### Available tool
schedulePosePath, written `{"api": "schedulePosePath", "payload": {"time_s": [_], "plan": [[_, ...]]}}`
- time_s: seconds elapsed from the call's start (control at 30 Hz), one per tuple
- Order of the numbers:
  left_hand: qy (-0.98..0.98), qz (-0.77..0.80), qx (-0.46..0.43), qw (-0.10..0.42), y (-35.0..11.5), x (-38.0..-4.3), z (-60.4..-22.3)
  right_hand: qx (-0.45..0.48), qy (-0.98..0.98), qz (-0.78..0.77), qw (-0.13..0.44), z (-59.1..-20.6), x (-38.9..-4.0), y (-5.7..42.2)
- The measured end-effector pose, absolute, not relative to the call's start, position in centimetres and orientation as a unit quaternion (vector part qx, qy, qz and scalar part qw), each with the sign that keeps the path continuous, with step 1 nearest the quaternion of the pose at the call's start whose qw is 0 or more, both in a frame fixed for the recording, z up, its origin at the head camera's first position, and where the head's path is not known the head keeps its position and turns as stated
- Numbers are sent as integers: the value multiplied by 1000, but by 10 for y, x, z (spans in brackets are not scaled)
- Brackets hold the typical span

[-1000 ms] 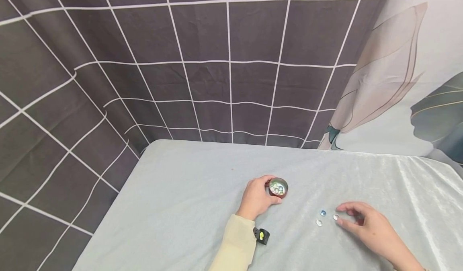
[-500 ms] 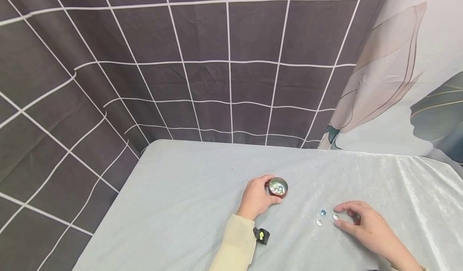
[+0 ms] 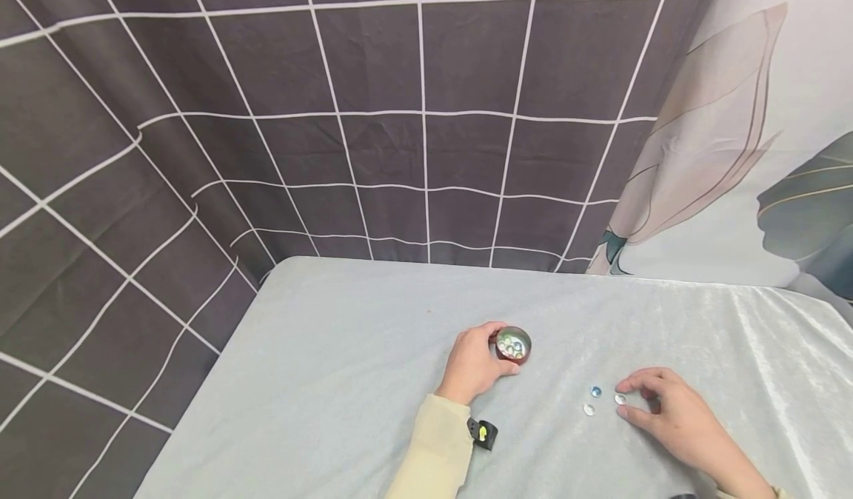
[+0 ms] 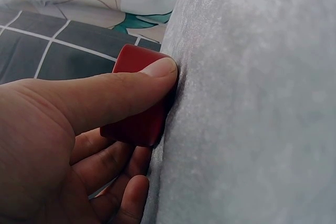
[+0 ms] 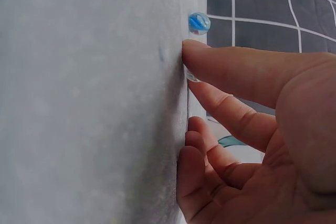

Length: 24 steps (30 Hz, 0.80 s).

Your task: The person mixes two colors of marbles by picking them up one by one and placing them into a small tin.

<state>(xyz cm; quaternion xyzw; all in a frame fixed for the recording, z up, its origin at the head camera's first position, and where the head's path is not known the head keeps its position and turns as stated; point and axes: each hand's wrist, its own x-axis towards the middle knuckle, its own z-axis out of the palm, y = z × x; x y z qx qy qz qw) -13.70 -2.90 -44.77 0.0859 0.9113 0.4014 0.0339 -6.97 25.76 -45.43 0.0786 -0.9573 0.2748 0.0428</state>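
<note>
My left hand holds a small round red container by its side, thumb at the near edge and fingers behind. Several glass marbles lie inside it. The left wrist view shows the thumb pressed along the container's red wall, which stands on the cloth. To the right, my right hand rests low with thumb and forefinger apart on either side of a clear marble. In the right wrist view that marble is partly hidden between thumb and forefinger; firm contact is unclear.
A blue marble and another clear marble lie just left of my right fingertips. Pale grey velvety cloth covers the table. Dark gridded curtain hangs behind, with a floral curtain at the right.
My right thumb and forefinger have shifted slightly left about the clear marble, which has hardly moved. The left hand and the red container stay put.
</note>
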Motion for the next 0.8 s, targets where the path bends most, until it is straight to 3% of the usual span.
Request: {"api": "schedulePosePath", "payload": {"time_s": [0.37, 0.63, 0.8], "plan": [[908, 408, 86, 34, -29, -138, -448, 92, -954, 279, 67, -455, -70, 257], [910, 404, 84, 35, -29, -138, -449, 69, -964, 257, 16, -451, -73, 256], [909, 407, 82, 38, -29, -137, -448, 82, -959, 266, 51, -453, -72, 256]]}}
